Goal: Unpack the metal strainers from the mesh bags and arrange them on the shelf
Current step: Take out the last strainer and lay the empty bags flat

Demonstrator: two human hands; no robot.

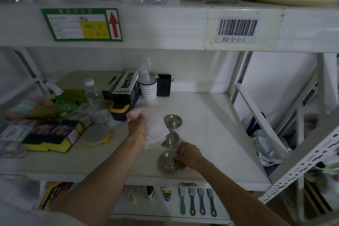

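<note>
Three round metal strainers lie in a line on the white shelf. The far strainer stands alone. The middle strainer is partly covered by a white mesh bag, which my left hand holds above the shelf. My right hand rests on the right rim of the near strainer, fingers closed on its edge close to the shelf's front.
The shelf's left half is crowded: sponges, a scourer, a water bottle, a spray bottle box, a white perforated cup and a black holder. Brushes hang below. A slanted shelf brace stands right.
</note>
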